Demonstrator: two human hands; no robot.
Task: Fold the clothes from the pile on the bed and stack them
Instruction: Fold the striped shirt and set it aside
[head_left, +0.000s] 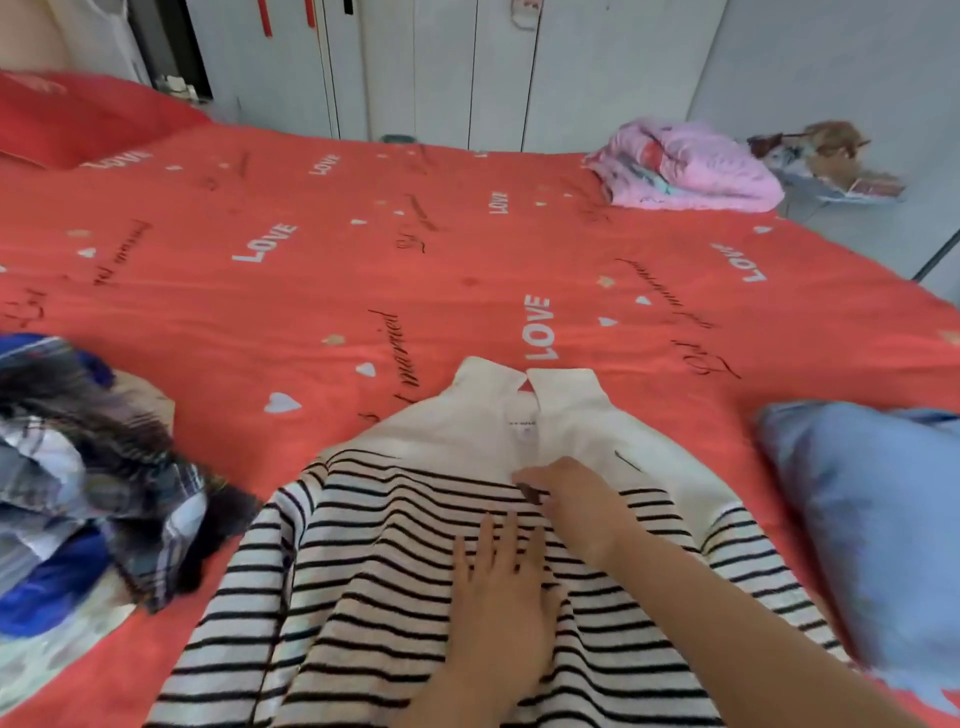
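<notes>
Head view, and the big red bed with its "LOVE" print fills the field. Spread across the near edge lies the striped shirt, black-and-white bands below, plain cream across the shoulders, its collar pointing away from the person. Off to the left sits the pile, a tangle of plaid and bright blue waiting its turn. To the right lies a pale blue garment, blurred, so I can't say whether it's folded. Far back at the corner rests a pink bundle, well apart from the action. Now the hands: the left hand lies flat on the stripes, fingers straight, pressing the cloth down. The right hand reaches across to the front placket just below the cream yoke; it's touching the shirt, but whether it pinches the fabric or only smooths it, I can't tell through the blur. My read is that this is the flattening step before the first fold. The risk is that the body is rumpled and ridged on the left side, and folding over those wrinkles would lock in a lopsided shape. A tug at the placket with too little hold from the flat palm could also drag the whole shirt toward the bed's near edge.
</notes>
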